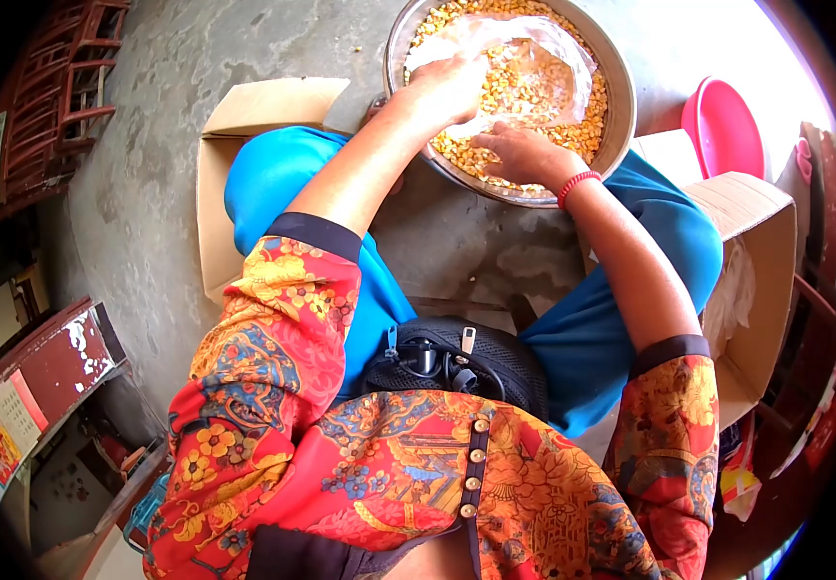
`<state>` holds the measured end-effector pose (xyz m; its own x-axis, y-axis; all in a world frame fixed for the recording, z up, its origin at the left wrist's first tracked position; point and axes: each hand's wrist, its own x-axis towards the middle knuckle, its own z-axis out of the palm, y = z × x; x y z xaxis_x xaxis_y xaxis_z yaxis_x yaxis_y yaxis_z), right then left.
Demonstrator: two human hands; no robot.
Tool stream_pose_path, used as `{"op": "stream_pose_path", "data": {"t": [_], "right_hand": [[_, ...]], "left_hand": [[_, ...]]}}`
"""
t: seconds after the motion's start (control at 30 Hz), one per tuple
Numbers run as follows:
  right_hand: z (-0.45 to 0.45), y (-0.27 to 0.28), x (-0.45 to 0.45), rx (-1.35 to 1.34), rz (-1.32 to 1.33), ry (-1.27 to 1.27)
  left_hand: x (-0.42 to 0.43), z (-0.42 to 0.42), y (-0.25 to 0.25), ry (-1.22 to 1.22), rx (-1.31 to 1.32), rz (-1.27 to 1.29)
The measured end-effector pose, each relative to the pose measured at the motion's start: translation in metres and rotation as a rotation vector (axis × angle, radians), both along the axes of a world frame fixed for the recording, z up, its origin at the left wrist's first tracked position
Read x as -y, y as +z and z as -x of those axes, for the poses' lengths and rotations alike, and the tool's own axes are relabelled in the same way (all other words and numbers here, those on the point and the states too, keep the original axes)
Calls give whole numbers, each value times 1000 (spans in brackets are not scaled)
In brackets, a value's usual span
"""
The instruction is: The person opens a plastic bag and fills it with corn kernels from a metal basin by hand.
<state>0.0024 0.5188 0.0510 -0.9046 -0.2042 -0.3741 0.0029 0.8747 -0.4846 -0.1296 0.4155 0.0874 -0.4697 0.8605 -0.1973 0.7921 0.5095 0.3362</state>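
Observation:
A large round metal basin point(623, 116) full of yellow-orange kernels point(582, 145) stands on the floor in front of my knees. Inside it lies a clear plastic bag point(563, 68) with kernels in it. My left hand point(449, 89) is closed on the near left edge of the bag. Fingers apart, my right hand point(522, 155) rests over the kernels at the basin's near side, just below the bag, and a red bracelet circles its wrist.
An open cardboard box point(220, 208) stands beside my left knee, another cardboard box point(761, 290) beside my right. A pink basin point(727, 130) is at the upper right. Wooden furniture point(65, 97) lines the left. A black pouch point(447, 362) sits at my waist.

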Motion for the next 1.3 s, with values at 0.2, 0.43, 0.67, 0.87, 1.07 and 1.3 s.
{"op": "stream_pose_path", "data": {"t": [0.2,0.43,0.67,0.87,1.07,1.3], "right_hand": [[5,-10,-3,69,59,155],[14,10,-25,579,366,-196],[35,33,-46,254,800,-546],[35,47,-53,40,413,-652],[14,9,-38,226,-223,-60],[0,-17,-6,81,-12,0]], "left_hand": [[-2,0,4,-41,60,77],[-6,1,8,29,136,267],[0,3,5,1,38,109],[0,3,12,7,25,101],[0,7,2,19,29,67],[-2,9,-4,6,48,62]]}}
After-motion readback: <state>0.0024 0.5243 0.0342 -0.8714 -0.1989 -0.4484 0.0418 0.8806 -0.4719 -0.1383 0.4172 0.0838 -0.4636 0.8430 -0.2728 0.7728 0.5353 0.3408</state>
